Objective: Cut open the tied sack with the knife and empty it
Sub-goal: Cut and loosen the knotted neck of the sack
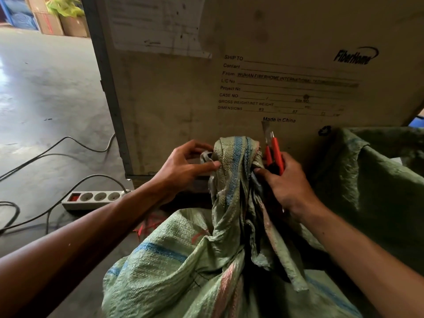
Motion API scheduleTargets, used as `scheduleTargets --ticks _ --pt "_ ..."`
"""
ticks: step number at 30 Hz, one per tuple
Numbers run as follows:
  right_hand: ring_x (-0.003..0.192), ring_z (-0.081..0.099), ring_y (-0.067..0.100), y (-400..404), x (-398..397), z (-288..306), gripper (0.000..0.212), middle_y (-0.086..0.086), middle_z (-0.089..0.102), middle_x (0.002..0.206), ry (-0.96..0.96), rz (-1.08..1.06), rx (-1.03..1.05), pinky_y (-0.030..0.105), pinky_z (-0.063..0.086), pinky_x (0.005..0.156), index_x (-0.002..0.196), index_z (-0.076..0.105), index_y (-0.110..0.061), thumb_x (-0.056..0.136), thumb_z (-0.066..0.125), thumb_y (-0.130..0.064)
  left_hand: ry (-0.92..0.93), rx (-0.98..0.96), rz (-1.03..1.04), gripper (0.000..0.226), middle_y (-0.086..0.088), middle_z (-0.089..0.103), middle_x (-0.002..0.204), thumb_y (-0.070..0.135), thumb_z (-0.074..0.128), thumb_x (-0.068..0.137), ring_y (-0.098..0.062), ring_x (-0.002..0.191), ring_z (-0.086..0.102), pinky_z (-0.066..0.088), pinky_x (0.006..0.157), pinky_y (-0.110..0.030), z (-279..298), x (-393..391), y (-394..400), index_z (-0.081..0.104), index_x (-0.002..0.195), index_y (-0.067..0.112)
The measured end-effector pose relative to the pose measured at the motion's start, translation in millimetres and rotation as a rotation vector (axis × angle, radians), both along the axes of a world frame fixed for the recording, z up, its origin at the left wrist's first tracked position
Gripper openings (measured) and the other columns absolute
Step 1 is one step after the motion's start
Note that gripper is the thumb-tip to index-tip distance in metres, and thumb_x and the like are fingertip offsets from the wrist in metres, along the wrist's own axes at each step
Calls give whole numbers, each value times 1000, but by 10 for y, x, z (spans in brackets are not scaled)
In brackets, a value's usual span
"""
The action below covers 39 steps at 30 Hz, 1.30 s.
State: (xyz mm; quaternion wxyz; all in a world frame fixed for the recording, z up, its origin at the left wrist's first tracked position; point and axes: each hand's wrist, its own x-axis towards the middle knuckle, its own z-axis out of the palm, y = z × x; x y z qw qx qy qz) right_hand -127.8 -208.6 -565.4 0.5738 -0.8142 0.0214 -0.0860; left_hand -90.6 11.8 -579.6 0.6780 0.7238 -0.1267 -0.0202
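Our right hand (290, 180) has a tight grip on the knife (275, 152), which has a red handle and points up beside the bunched top of the sack (236, 161). Our left hand (183, 167) pinches the loose end of the tie (207, 158) between thumb and fingers, right at the knot. The sack sits low in front of us, its green woven body spreading out below, with its neck standing up between our two hands. To do this bit well, we think we should pull the tie out tight and away from the cloth, then slip the blade under it and cut away from our fingers (the thumb is very close). Behind it stands a big printed crate (252, 88), and another green sack (378, 180) lies to the right.
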Motion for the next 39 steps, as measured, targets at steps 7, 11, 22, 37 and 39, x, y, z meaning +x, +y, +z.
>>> scheduleTargets --ticks 7,11,22,37,39 --pt "66 57 9 63 28 53 22 -1 58 84 -123 -134 -197 17 47 48 100 51 -22 85 65 -30 141 42 194 55 -13 73 91 26 86 66 -23 67 74 57 48 -30 -37 18 -139 55 111 16" --pt "77 58 10 252 -65 -32 38 -1 58 88 -78 -44 -228 20 45 55 99 48 -22 76 73 -40 179 70 312 53 -13 73 86 30 90 61 -20 58 72 54 45 -29 -43 63 -162 59 101 12" --pt "60 52 18 375 -221 -1 24 3 51 75 16 -30 -402 30 43 47 92 47 -14 88 57 -35 187 171 445 26 -14 68 72 14 88 63 -21 54 64 58 52 -34 -72 162 -23 64 71 8" --pt "51 48 10 647 -514 38 13 -1 50 70 187 206 -662 28 39 41 88 48 -18 93 47 -30 173 246 511 35 1 62 56 26 88 60 -7 44 54 36 34 -13 -80 167 -44 56 52 16" --pt "49 45 9 664 -514 50 12 -2 48 69 182 213 -660 24 35 37 87 49 -17 93 47 -28 167 256 503 33 0 63 57 27 88 60 -7 44 55 40 40 -16 -72 167 -52 58 54 15"
